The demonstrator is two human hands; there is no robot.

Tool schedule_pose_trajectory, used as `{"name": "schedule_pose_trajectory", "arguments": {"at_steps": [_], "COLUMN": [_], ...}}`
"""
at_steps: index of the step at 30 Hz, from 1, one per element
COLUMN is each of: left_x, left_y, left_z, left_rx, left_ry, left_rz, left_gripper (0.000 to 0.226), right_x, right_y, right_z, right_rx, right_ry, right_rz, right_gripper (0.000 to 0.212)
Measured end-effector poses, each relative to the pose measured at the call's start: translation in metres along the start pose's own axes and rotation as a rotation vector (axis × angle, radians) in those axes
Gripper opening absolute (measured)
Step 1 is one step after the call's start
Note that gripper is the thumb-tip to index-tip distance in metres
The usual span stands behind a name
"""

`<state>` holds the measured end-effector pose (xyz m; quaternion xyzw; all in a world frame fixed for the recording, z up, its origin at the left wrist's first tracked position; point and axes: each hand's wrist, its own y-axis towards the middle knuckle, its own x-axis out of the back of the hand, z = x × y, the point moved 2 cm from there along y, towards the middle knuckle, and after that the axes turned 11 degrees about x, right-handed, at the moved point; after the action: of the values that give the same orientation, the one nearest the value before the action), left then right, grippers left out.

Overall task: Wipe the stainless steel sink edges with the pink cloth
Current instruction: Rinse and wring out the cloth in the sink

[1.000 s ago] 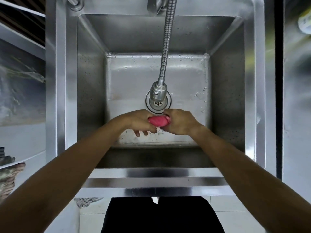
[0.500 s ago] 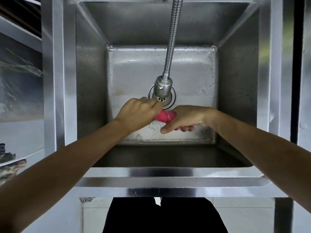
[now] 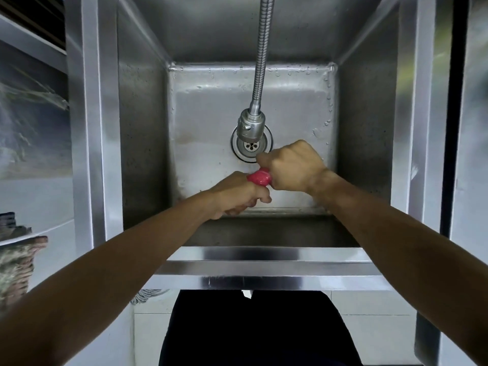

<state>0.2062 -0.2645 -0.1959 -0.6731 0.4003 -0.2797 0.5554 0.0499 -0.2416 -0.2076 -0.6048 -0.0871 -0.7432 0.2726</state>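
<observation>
The pink cloth is twisted into a tight roll above the basin of the stainless steel sink. My left hand grips its near end, fist turned down. My right hand clenches the far end, knuckles up, just right of the drain. Only a short pink bulge shows between the two fists; the remainder is hidden inside them. Both hands hang over the basin's wet floor, apart from the rim.
A flexible metal faucet hose hangs down the middle and ends in a spray head just above the drain, close to my right fist. Steel rims run at left and right. A woven basket sits at far left.
The two fists have twisted opposite ways on the cloth: my right hand rose toward the drain and rolled knuckles-up, my left dropped nearer and turned down. The view has shifted closer.
</observation>
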Motion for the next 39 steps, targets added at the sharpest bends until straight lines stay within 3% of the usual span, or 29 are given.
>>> {"name": "schedule_pose_trajectory", "arguments": {"at_steps": [6,16,19,23,26,31,36,39], "left_x": [0.003,0.01,0.013,0.018,0.018,0.013,0.003,0.015], "left_y": [0.002,-0.002,-0.002,-0.01,-0.016,-0.003,0.001,-0.006], "left_z": [-0.005,-0.014,-0.013,-0.008,-0.008,-0.006,0.001,-0.012], "left_rx": [-0.018,-0.041,-0.063,-0.065,-0.088,-0.036,-0.059,-0.14], "left_ry": [-0.136,-0.045,0.014,0.102,0.161,-0.158,-0.203,0.031], "left_rz": [0.1,0.069,0.075,0.149,0.145,0.212,0.257,0.132], "left_gripper": [0.039,0.043,0.041,0.03,0.027,0.043,0.047,0.034], "right_x": [0.004,-0.003,-0.006,-0.002,0.008,0.013,0.003,0.015], "right_y": [0.004,0.004,0.005,0.002,-0.002,0.002,-0.005,-0.003], "right_z": [-0.008,-0.008,-0.005,0.004,0.004,-0.006,0.0,0.0], "right_rx": [-0.011,-0.102,-0.124,-0.106,-0.074,-0.08,-0.1,-0.191], "right_ry": [0.026,0.046,0.081,0.129,0.098,0.069,0.053,0.112], "right_rz": [-0.202,-0.265,-0.224,0.045,0.034,-0.238,-0.208,-0.002], "right_gripper": [0.03,0.031,0.029,0.016,0.018,0.032,0.028,0.023]}}
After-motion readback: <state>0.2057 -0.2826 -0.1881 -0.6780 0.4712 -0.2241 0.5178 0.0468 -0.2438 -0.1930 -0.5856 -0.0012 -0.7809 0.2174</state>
